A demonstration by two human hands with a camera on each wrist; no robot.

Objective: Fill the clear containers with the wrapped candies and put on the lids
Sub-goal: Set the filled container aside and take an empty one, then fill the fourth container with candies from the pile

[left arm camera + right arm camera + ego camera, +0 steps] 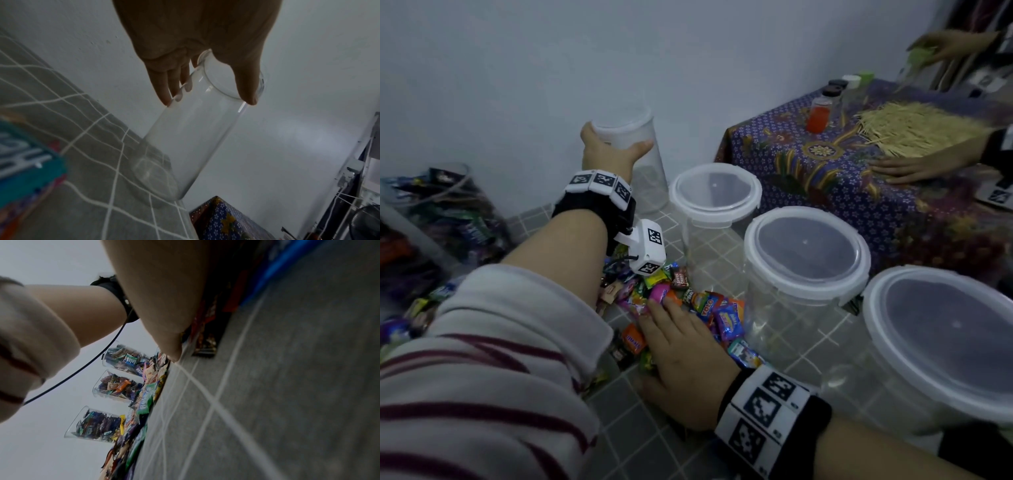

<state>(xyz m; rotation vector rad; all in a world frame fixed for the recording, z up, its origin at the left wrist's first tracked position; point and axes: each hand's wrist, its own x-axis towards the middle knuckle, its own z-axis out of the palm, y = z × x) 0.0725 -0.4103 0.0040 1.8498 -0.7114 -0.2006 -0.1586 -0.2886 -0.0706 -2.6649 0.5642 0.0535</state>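
A tall clear empty container stands tilted at the back by the wall. My left hand grips it just under its open rim, thumb on one side and fingers on the other. My right hand lies palm down on a pile of wrapped candies in the middle of the table, fingers fairly straight. Three wider clear containers stand in a row to the right, empty, each with a white-rimmed lid on: the far one, the middle one and the near one.
Clear containers full of candies stand at the left with more candies loose around them. A grey gridded cloth covers the table. At the right, another person's hand rests on a purple patterned cloth with thin sticks and small jars.
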